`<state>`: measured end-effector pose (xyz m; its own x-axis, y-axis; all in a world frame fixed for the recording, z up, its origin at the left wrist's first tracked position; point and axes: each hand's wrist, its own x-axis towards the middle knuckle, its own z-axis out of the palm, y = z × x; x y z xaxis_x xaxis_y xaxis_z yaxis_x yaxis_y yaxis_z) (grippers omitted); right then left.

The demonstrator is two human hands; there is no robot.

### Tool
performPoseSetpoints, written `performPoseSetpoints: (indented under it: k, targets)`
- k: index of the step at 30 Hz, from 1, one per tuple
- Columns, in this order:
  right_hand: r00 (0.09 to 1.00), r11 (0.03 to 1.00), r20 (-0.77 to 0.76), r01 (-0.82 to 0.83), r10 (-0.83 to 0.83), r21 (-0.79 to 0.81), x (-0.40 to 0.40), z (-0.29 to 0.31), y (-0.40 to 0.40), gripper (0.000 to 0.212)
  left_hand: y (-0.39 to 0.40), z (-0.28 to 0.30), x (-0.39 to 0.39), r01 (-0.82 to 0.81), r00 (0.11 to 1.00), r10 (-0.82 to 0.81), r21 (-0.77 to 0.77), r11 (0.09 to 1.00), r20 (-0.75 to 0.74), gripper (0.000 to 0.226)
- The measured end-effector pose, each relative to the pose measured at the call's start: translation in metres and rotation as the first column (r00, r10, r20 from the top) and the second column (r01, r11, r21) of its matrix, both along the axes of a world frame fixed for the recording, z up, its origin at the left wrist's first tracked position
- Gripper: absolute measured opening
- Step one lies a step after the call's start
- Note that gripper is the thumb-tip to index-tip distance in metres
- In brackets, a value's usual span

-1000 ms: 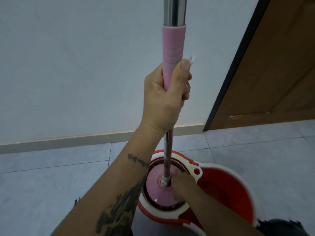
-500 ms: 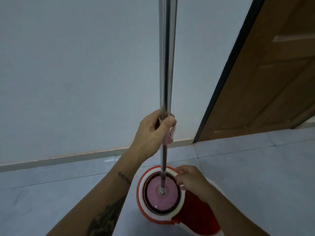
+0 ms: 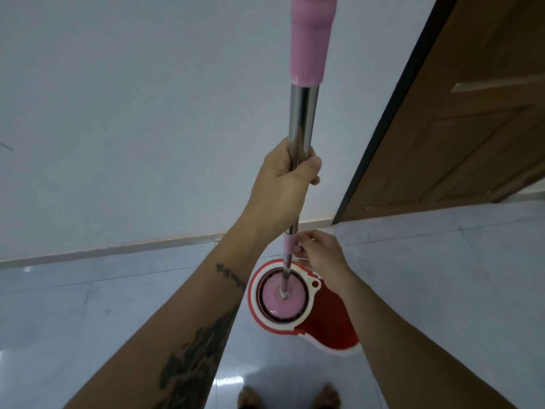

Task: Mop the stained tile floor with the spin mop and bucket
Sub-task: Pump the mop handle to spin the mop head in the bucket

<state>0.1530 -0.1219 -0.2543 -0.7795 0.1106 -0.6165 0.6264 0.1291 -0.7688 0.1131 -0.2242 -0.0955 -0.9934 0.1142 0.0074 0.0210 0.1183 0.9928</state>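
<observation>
1. Mop pole (image 3: 300,122) upright, pink mop head (image 3: 282,299) seated in spinner basket (image 3: 259,293) at far end of red bucket (image 3: 330,326), on tile floor (image 3: 88,305) near wall skirting.
2. Left hand (image 3: 283,178) wrapped tight round steel pole, below pink sleeve (image 3: 309,39).
3. Right hand (image 3: 321,255) lower down, fingertips pinching pink locking collar (image 3: 289,246) just above bucket.
4. Likely step: setting the collar lock so the pole can pump and spin the head dry.
5. Best done keeping the pole plumb over the basket centre, left hand steadying, right hand working the collar only; head flat in the basket before any pumping.
6. Risk: pole tilting could tip the bucket or splash water onto the tiles.
7. Around: pale wall (image 3: 118,113) behind, brown door (image 3: 472,128) at right, feet at bottom edge; nothing blocking the pole.
</observation>
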Motion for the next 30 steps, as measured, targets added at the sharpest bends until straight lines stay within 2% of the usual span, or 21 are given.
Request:
performPoseSetpoints:
  k: [5,10,13,16,19,22,25,27,28,30]
  targets:
    - [0.999,0.997,0.008,-0.036,0.035,0.072,0.003,0.01,0.0,0.026,0.004,0.01,0.008,0.032,0.998,-0.029,-0.037,0.999,0.064,0.009]
    - [0.976,0.999,0.213,0.052,-0.053,0.011,0.018,-0.001,0.019,0.022,0.003,0.014,0.019,0.124,0.984,-0.119,-0.035,0.992,0.13,0.005]
    - [0.977,0.999,0.212,0.029,-0.032,0.017,0.044,0.016,0.027,0.016,-0.004,0.012,0.026,0.142,0.97,-0.119,-0.101,0.985,0.211,0.01]
    - [0.977,0.997,0.199,0.08,-0.077,-0.01,0.074,0.051,0.042,0.035,-0.012,0.011,0.035,0.147,0.955,-0.106,-0.131,0.98,0.276,0.006]
    - [0.989,0.989,0.038,0.141,-0.143,0.05,0.078,0.108,0.059,0.036,-0.019,0.014,0.041,0.165,0.94,-0.109,-0.151,0.975,0.322,0.008]
    - [0.946,0.989,-0.303,0.135,-0.112,0.055,0.062,0.21,0.057,0.031,-0.024,0.019,0.048,0.209,0.927,-0.141,-0.165,0.964,0.347,0.012]
    - [0.775,0.994,-0.625,-0.105,0.087,0.007,0.048,0.328,0.039,0.038,-0.026,0.019,0.056,0.249,0.914,-0.172,-0.173,0.953,0.367,0.015]
    - [0.657,0.964,-0.727,-0.263,0.202,0.03,0.041,0.393,0.022,0.045,-0.026,0.018,0.06,0.287,0.903,-0.203,-0.181,0.941,0.378,0.014]
    - [0.617,0.961,-0.755,-0.27,0.224,0.065,0.036,0.419,0.013,0.046,-0.027,0.017,0.062,0.311,0.898,-0.224,-0.187,0.932,0.38,0.013]
    - [0.586,0.981,-0.793,-0.18,0.168,0.075,0.026,0.454,-0.005,0.037,-0.031,0.015,0.063,0.355,0.889,-0.264,-0.199,0.913,0.373,0.013]
